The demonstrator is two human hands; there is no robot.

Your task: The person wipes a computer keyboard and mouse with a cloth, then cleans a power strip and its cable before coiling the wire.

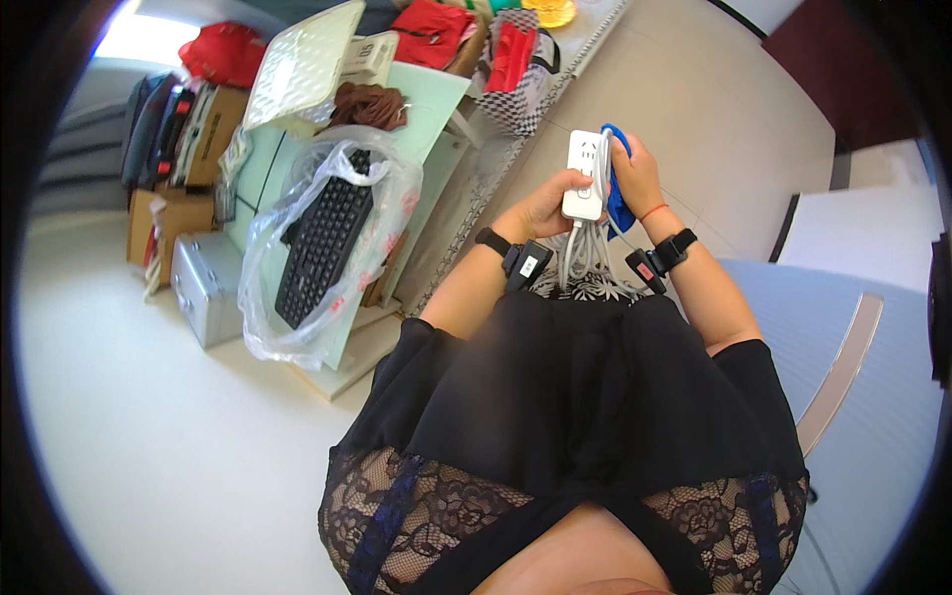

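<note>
My left hand [554, 202] grips a white power strip [584, 167] near its lower end, the thumb lying on its face. The sockets point up toward me. A blue cloth [619, 197] is held in my right hand [638, 175], close against the strip's right side. The strip's light grey cable [584, 256] runs along that side and hangs in loose loops below, over patterned black-and-white fabric. The fingers of my right hand are partly hidden behind the cloth and cable.
Left of me, a glass-topped table [439, 93] carries a black keyboard [327, 238] in a clear plastic bag, a brown cloth [368, 105] and a white plastic basket [305, 63]. A silver case [204, 290] stands beyond. At right is a blue surface [781, 312].
</note>
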